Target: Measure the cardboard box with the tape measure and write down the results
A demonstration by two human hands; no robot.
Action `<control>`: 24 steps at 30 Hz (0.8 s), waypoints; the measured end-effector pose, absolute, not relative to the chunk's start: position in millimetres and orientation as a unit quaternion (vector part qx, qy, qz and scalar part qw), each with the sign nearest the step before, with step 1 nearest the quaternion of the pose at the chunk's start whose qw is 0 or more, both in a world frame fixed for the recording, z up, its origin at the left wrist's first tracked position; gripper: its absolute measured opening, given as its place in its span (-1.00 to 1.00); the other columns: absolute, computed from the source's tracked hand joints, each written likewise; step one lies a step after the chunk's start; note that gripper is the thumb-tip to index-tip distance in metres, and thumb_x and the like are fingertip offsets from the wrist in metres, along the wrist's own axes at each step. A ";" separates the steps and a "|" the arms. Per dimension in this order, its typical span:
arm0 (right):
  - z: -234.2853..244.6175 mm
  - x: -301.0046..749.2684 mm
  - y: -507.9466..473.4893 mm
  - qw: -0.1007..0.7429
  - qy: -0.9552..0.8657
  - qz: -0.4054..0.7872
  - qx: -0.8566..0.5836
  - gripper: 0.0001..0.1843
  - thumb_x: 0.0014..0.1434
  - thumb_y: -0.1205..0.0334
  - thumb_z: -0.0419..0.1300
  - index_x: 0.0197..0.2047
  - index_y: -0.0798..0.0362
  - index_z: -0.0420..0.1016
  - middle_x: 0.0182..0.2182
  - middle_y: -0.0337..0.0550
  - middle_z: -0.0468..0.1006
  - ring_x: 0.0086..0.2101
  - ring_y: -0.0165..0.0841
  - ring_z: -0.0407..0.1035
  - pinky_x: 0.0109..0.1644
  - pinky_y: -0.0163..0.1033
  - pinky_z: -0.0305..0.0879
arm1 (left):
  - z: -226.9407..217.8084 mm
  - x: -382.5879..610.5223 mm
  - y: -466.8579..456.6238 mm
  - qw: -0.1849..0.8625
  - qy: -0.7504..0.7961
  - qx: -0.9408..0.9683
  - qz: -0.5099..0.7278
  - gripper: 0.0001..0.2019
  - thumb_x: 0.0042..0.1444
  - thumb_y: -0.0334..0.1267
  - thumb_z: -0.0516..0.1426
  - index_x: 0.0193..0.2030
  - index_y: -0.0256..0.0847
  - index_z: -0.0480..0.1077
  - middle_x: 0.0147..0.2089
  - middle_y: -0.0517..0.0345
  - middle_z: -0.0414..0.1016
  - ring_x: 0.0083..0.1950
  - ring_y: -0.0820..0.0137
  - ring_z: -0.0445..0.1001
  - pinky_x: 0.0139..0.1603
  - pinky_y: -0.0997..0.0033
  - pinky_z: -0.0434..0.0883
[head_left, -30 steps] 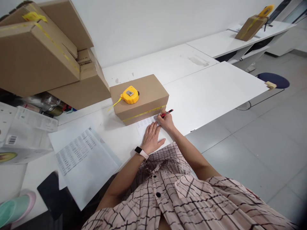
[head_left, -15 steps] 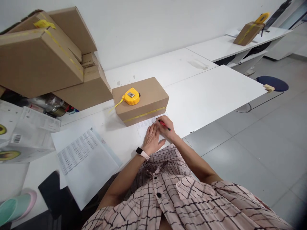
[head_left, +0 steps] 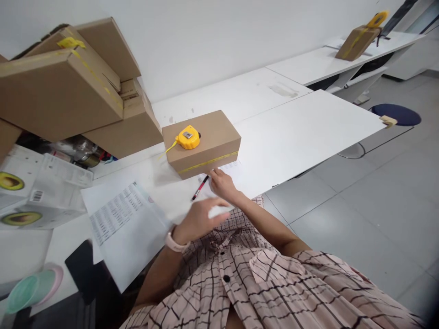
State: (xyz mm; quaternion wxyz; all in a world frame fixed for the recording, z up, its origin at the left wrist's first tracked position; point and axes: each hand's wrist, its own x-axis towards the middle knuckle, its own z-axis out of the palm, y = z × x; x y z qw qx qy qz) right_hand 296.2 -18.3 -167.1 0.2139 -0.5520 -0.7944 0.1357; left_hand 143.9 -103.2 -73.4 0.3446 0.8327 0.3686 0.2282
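Observation:
My right hand (head_left: 222, 185) rests at the front of the cardboard box (head_left: 209, 156), its fingers curled in. At its fingertips is the upper end of a red and black pen (head_left: 200, 188), which slants down to the left; whether the pen lies flat is hard to tell. Partly under the box and this hand is a printed sheet (head_left: 235, 168). My left hand (head_left: 202, 217), slightly blurred, is raised near the table's front edge, thumb and fingers apart, nothing in it. A yellow tape measure (head_left: 188, 137) sits on the box, its tape running over the left side and along the front.
To the left lie printed papers (head_left: 126, 228), an avocado-printed white carton (head_left: 51, 192) and a green cup (head_left: 25, 292). Larger cardboard boxes (head_left: 58, 98) are stacked behind them. Another taped box (head_left: 358, 43) stands far right, beyond a blue stool (head_left: 396, 114).
My left hand has lifted off the sheet and moved back to the left. My right hand has shifted left, and the pen now points down-left instead of down-right.

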 end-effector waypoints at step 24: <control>-150.0 350.2 -33.2 0.575 -0.514 0.287 -0.568 -0.68 0.25 0.01 0.12 -0.13 0.05 0.54 -0.41 -0.20 0.47 -0.43 -0.36 0.27 -0.26 -0.18 0.28 | -13.9 140.8 49.5 0.215 0.511 0.735 0.390 -0.32 -0.01 -0.14 0.35 0.24 -0.12 0.23 0.11 -0.09 0.48 0.16 0.03 0.50 0.25 -0.10 0.39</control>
